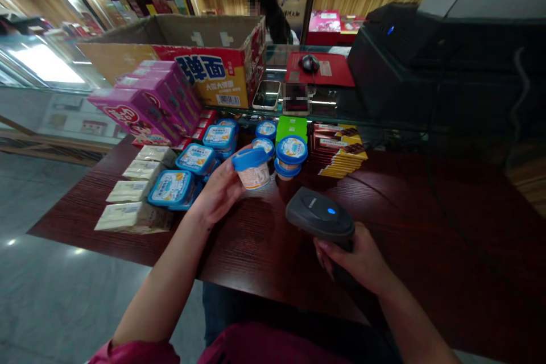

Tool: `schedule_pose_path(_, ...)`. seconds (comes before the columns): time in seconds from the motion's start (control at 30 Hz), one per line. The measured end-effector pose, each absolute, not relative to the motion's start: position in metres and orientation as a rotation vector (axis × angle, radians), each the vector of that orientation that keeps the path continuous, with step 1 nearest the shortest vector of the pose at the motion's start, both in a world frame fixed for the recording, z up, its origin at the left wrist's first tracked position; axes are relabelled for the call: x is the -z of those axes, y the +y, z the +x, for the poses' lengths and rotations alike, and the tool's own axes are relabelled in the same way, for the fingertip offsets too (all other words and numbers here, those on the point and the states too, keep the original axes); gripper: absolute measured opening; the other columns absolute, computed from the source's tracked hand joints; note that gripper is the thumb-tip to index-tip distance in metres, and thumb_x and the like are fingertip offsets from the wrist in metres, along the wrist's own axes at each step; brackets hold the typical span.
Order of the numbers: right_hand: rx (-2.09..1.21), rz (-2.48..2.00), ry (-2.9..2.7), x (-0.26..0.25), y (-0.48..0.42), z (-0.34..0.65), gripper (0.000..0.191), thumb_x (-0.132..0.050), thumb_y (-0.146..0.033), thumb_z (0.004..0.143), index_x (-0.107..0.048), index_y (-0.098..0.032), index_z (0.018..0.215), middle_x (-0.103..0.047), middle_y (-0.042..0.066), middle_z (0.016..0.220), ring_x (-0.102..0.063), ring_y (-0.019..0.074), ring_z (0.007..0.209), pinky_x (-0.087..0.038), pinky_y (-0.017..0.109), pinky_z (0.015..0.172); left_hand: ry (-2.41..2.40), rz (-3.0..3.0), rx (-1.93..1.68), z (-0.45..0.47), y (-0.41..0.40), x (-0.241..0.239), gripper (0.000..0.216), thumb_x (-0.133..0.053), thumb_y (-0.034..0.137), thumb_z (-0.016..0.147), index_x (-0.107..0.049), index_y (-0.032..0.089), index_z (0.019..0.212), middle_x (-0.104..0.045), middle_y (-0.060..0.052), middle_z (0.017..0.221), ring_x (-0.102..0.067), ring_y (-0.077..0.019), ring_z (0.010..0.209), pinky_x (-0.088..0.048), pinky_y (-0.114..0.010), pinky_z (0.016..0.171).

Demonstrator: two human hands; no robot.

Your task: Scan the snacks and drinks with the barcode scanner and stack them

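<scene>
Tilted in my left hand [222, 193] is a small round tub [252, 170] with a blue lid, its printed side facing right and toward me. My right hand [354, 256] wraps round the handle of a dark barcode scanner [319, 213], which shows a blue light and has its head turned toward the tub. Just beyond the held tub are more round tubs [292, 149], some stacked. Square blue-lidded tubs [171, 187] stand in a row left of my left hand. Yellow and brown chocolate packets [339, 148] lie fanned out behind the scanner.
Cream-coloured packs [128, 216] line the table's left edge, with purple boxes [140, 102] behind them. A large open carton [213, 74] stands at the back. Beyond are a phone [267, 95], a mouse [309, 63] on a red mat, a dark machine [396, 68] and a person [273, 11].
</scene>
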State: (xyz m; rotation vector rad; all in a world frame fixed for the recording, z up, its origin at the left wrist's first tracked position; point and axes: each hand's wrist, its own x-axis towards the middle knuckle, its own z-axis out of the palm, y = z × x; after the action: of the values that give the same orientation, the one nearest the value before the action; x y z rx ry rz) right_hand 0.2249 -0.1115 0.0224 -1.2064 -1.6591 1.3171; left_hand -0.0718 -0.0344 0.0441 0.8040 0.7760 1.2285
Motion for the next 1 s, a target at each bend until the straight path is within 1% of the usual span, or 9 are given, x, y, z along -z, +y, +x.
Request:
schedule_pose_path(0.07,-1.333,-1.205,-1.655,-0.02,-0.112,0.224,0.045,-0.074,-0.056,0.094,-0.066,-0.021,0.068,-0.064,0.001,0.049,-0.057,0.0154,0.04,-0.045,0.026,0.042,0.829,0.856,-1.371,-0.075,-0.025,-0.047,0.072,-0.087,0.065,0.081,-0.069,0.029,0.141,-0.069,-0.009,0.15,-0.064,-0.0306,0.141,-0.058,-0.039,0.111)
schedule_pose_path(0.2,-1.379,-1.203,-1.659,-0.024,-0.113,0.22,0.043,-0.075,-0.052,0.094,-0.064,-0.022,0.066,-0.063,0.0,0.049,-0.056,0.0146,0.041,-0.044,0.025,0.044,0.971,1.028,-1.619,-0.07,0.012,-0.046,0.067,-0.091,0.051,0.082,-0.067,0.031,0.14,-0.07,-0.007,0.146,-0.064,-0.0281,0.14,-0.055,-0.038,0.114)
schedule_pose_path(0.33,-1.403,-1.187,-1.637,-0.026,-0.113,0.219,0.043,-0.077,-0.053,0.092,-0.064,-0.021,0.067,-0.062,0.0,0.05,-0.056,0.0138,0.043,-0.044,0.025,0.046,1.13,1.257,-1.775,-0.056,0.059,-0.038,0.063,-0.09,0.037,0.081,-0.063,0.027,0.136,-0.071,-0.01,0.141,-0.068,-0.0281,0.134,-0.056,-0.042,0.115)
schedule_pose_path(0.43,-1.42,-1.205,-1.593,-0.023,-0.112,0.221,0.044,-0.077,-0.057,0.091,-0.064,-0.021,0.07,-0.063,0.0,0.053,-0.055,0.0132,0.043,-0.044,0.025,0.044,1.236,1.32,-1.773,-0.045,0.089,-0.032,0.06,-0.087,0.025,0.08,-0.059,0.023,0.133,-0.072,-0.012,0.136,-0.071,-0.0283,0.127,-0.057,-0.044,0.112)
schedule_pose_path(0.5,-1.433,-1.225,-1.553,-0.023,-0.111,0.222,0.045,-0.077,-0.059,0.09,-0.064,-0.02,0.071,-0.065,0.001,0.055,-0.055,0.0132,0.043,-0.044,0.025,0.044,1.295,1.35,-1.747,-0.038,0.104,-0.028,0.058,-0.085,0.021,0.08,-0.057,0.021,0.131,-0.071,-0.013,0.136,-0.071,-0.0281,0.127,-0.057,-0.045,0.113)
schedule_pose_path(0.6,-1.505,-1.243,-1.495,-0.026,-0.109,0.222,0.045,-0.077,-0.06,0.088,-0.062,-0.021,0.072,-0.066,0.002,0.056,-0.057,0.0136,0.043,-0.046,0.025,0.045,1.388,1.438,-1.716,-0.034,0.117,-0.024,0.058,-0.085,0.019,0.08,-0.055,0.02,0.129,-0.069,-0.014,0.137,-0.068,-0.0284,0.132,-0.054,-0.046,0.115)
schedule_pose_path(0.7,-1.525,-1.253,-1.484,-0.031,-0.11,0.22,0.042,-0.078,-0.056,0.087,-0.061,-0.021,0.072,-0.064,0.001,0.054,-0.057,0.0132,0.042,-0.047,0.025,0.046,1.428,1.527,-1.718,-0.034,0.12,-0.021,0.058,-0.085,0.021,0.081,-0.054,0.02,0.13,-0.067,-0.014,0.138,-0.066,-0.0285,0.134,-0.052,-0.045,0.118)
schedule_pose_path(0.87,-1.498,-1.253,-1.507,-0.028,-0.11,0.219,0.038,-0.079,-0.051,0.087,-0.061,-0.021,0.071,-0.063,0.0,0.055,-0.056,0.0128,0.043,-0.046,0.024,0.045,1.349,1.569,-1.69,-0.036,0.118,-0.015,0.059,-0.084,0.022,0.083,-0.052,0.02,0.133,-0.063,-0.015,0.142,-0.065,-0.0285,0.135,-0.053,-0.045,0.117)
schedule_pose_path(1.0,-1.45,-1.27,-1.529,-0.018,-0.109,0.222,0.039,-0.078,-0.053,0.088,-0.063,-0.02,0.072,-0.064,0.001,0.056,-0.055,0.0131,0.043,-0.046,0.024,0.043,1.302,1.597,-1.694,-0.038,0.117,-0.01,0.06,-0.084,0.022,0.084,-0.05,0.021,0.133,-0.062,-0.015,0.144,-0.064,-0.0278,0.136,-0.053,-0.045,0.117)
